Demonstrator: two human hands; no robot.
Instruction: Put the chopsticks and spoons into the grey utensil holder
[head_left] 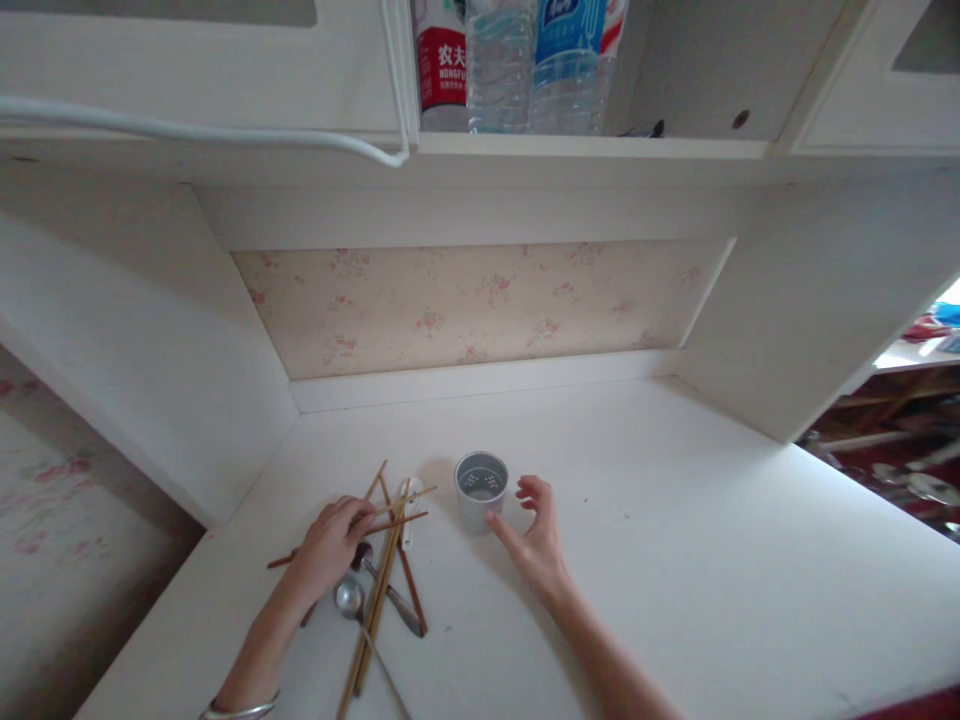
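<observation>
My left hand is closed around a pair of wooden chopsticks, whose tips point right. Under and beside it lies a loose pile: more chopsticks, a long-handled metal spoon, another metal utensil partly covered by chopsticks, and a white spoon. Just right of the pile a grey metal cup with holes in its bottom stands upright, and nothing shows inside it. My right hand is open at the cup's right side, fingers curved, the thumb at its front wall.
The white tabletop bears a few tiny specks. Side panels and a floral back wall enclose it. Overhead, a shelf holds several plastic bottles, and a white cable hangs along the cabinet's edge.
</observation>
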